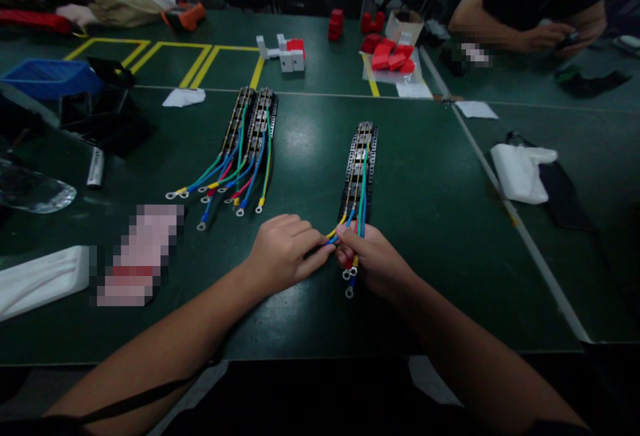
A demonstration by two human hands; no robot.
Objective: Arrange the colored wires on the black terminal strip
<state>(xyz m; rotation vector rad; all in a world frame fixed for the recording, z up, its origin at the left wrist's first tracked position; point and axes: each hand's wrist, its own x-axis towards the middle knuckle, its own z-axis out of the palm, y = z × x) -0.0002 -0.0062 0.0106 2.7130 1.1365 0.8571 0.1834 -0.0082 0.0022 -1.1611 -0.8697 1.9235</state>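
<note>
A long black terminal strip (361, 163) with metal contacts lies before me, coloured wires leaving its near end. My right hand (375, 253) is closed around several of these wires; their ring lugs (349, 283) stick out below the fingers. Thumb and fingers of my left hand (287, 249) pinch the blue and yellow wires (336, 231) just left of the right hand. The wire ends in the left fingers are hidden. Up to the left lie two similar strips (257, 116) side by side, their green, blue and red wires (245, 179) fanned out toward me with ring lugs.
Red plastic parts (393, 56) sit on a bag at the back, near white and red blocks (291, 56). At left are a blue bin (55, 78), a marker (95, 168) and a white case (45, 279). A white tool (523, 173) lies right. Two people sit across the table.
</note>
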